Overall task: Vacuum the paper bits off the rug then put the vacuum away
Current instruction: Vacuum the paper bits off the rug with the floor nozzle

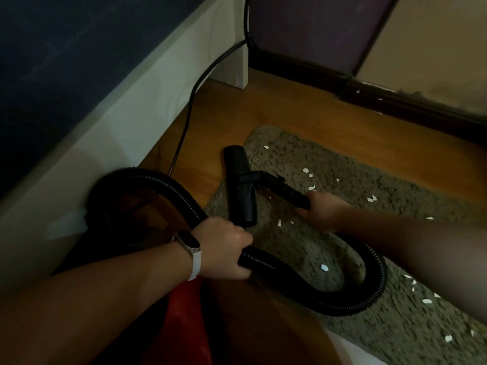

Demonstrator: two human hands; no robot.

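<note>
A grey-green shaggy rug (342,177) lies on the wooden floor, strewn with several white paper bits (305,170). The black vacuum floor head (239,185) rests on the rug's left edge. My right hand (322,210) grips the black wand just behind the head. My left hand (224,248), with a watch on its wrist, grips the ribbed black hose (369,285), which loops over the rug between both hands. The hose arches back to the dark vacuum body (118,225) by the bed; a red part (184,312) shows under my left forearm.
A white bed frame (131,106) with a dark mattress runs along the left. A black power cord (187,114) trails across the wooden floor (290,111) up past the bed leg. A dark skirting board (395,104) with a few paper bits lines the far wall.
</note>
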